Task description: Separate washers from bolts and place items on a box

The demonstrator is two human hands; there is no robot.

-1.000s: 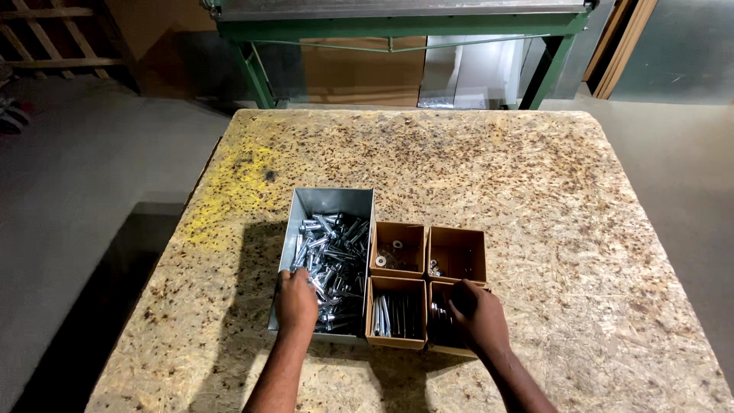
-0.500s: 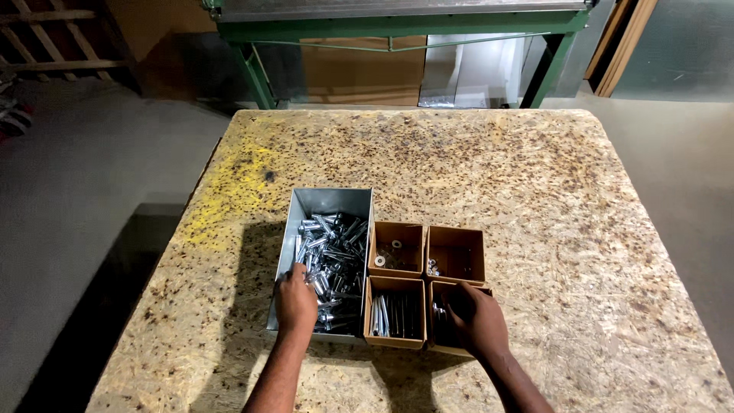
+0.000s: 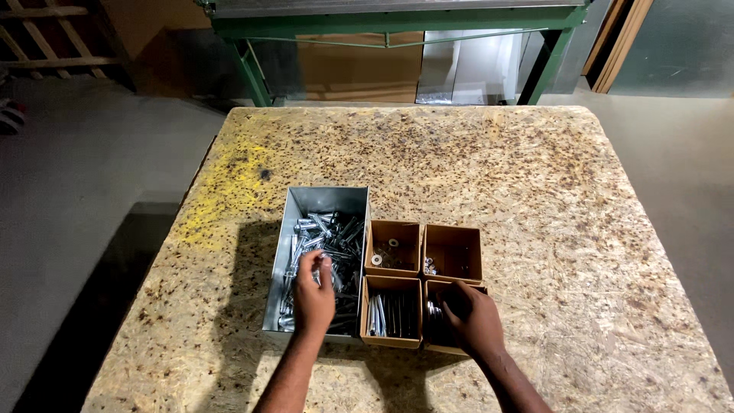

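Note:
A grey metal bin [image 3: 306, 200] full of several silver bolts [image 3: 336, 233] stands on the chipboard table [image 3: 474, 168]. My left hand [image 3: 313, 294] is down inside it, fingers curled among the bolts; whether it grips one I cannot tell. To the right sit four small brown cardboard boxes in a square. The far left box [image 3: 393, 246] holds a few washers, the far right box [image 3: 453, 252] a few small parts, the near left box [image 3: 391, 313] several long bolts. My right hand [image 3: 474, 317] covers the near right box [image 3: 433, 306], fingers bent into it.
A green metal frame [image 3: 397, 19] stands beyond the table's far edge, with cardboard and a pale sheet behind it. Wooden slats [image 3: 38, 38] are at the far left. Grey floor lies on both sides of the table. A yellow stain [image 3: 229, 176] marks the table's left part.
My left hand has slid a little further into the metal bin, fingers now among the bolts. My right hand stays over the near right box.

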